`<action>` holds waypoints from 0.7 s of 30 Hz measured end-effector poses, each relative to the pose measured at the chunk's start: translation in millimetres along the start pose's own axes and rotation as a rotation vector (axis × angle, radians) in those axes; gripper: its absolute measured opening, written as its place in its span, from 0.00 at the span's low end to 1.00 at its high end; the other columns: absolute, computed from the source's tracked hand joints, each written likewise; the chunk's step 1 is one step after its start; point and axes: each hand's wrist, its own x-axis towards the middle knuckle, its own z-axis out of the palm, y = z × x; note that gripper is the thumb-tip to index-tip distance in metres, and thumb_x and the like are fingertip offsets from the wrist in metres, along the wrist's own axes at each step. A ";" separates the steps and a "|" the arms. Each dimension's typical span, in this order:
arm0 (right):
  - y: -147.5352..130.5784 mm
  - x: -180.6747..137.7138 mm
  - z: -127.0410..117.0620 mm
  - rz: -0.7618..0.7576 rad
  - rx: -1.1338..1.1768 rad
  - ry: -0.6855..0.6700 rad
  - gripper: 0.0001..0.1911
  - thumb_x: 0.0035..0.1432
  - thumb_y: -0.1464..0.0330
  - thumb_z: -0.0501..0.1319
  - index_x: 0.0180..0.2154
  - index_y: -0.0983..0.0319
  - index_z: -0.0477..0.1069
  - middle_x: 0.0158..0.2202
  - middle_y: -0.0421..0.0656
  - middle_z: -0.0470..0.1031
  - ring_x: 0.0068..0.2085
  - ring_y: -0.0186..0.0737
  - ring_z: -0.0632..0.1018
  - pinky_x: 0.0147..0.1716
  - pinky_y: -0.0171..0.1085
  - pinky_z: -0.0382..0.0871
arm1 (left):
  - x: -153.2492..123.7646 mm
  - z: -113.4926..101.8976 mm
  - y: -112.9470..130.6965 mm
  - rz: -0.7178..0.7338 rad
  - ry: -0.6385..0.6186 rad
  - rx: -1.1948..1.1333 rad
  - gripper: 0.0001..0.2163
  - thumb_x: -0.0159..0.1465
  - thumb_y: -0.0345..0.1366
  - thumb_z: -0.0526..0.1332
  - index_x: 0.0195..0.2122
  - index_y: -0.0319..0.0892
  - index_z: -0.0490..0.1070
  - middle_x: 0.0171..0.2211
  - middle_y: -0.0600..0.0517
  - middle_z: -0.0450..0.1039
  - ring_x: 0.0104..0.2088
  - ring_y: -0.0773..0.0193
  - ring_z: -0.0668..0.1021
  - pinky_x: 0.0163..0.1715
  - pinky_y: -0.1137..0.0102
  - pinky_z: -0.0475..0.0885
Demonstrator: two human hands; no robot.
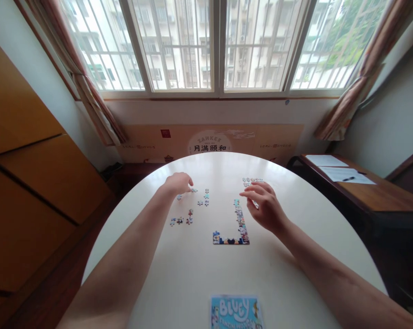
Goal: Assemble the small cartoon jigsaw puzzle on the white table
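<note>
My left hand [179, 183] is at the far left of the round white table [281, 274], fingers bent down beside small loose jigsaw pieces [194, 190]. Its thumb and forefinger look slightly apart; the other fingers are partly hidden. My right hand [265, 204] hovers with spread fingers by the upper right of a partly joined puzzle border [241, 221], holding nothing that I can see. That border forms a right side and a bottom edge. Behind the right hand lies another joined strip [252, 180], partly covered. More loose jigsaw pieces [180, 220] lie in the middle left.
A blue Bluey puzzle picture [236, 313] lies at the table's near edge. On the right, a wooden side table [388, 196] carries paper sheets [343, 175] and a pen [348, 179]. Wooden cabinets [28, 183] stand on the left; a barred window [216, 45] is ahead.
</note>
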 end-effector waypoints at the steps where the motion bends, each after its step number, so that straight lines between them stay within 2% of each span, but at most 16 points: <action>1: 1.1 -0.4 1.5 0.013 -0.010 0.002 0.21 0.57 0.75 0.58 0.45 0.47 0.80 0.44 0.41 0.81 0.55 0.58 0.75 0.58 0.66 0.63 | -1.1 -1.1 -0.5 0.008 -0.001 0.009 0.08 0.47 0.39 0.74 0.30 0.51 0.82 0.39 0.49 0.82 0.41 0.49 0.80 0.43 0.63 0.72; 5: 0.7 -3.1 11.0 0.047 -0.083 -0.026 0.20 0.57 0.76 0.56 0.43 0.50 0.80 0.47 0.44 0.80 0.59 0.61 0.73 0.60 0.71 0.58 | -5.2 -1.2 3.3 0.047 0.013 0.042 0.08 0.50 0.39 0.73 0.32 0.51 0.82 0.40 0.49 0.81 0.45 0.50 0.80 0.43 0.64 0.71; 10: 0.2 -7.7 18.9 0.121 -0.172 -0.118 0.20 0.58 0.77 0.55 0.43 0.56 0.82 0.55 0.49 0.76 0.66 0.64 0.65 0.62 0.73 0.51 | -10.0 -0.1 13.6 0.076 0.031 0.114 0.06 0.53 0.36 0.73 0.32 0.49 0.81 0.43 0.47 0.81 0.51 0.46 0.77 0.47 0.62 0.70; 16: -4.4 -4.4 16.5 0.239 -0.230 -0.297 0.21 0.61 0.75 0.53 0.47 0.56 0.81 0.62 0.48 0.70 0.70 0.60 0.58 0.66 0.68 0.44 | -15.9 -1.8 22.5 0.107 -0.035 0.197 0.07 0.55 0.33 0.69 0.35 0.47 0.82 0.45 0.46 0.80 0.49 0.50 0.76 0.46 0.65 0.71; 21: -8.9 -0.6 16.4 0.260 -0.241 -0.369 0.20 0.62 0.73 0.54 0.48 0.56 0.81 0.64 0.49 0.69 0.71 0.60 0.56 0.67 0.67 0.42 | -15.5 -0.3 23.9 0.084 -0.081 0.214 0.07 0.56 0.33 0.67 0.36 0.46 0.83 0.43 0.46 0.81 0.47 0.52 0.78 0.43 0.68 0.72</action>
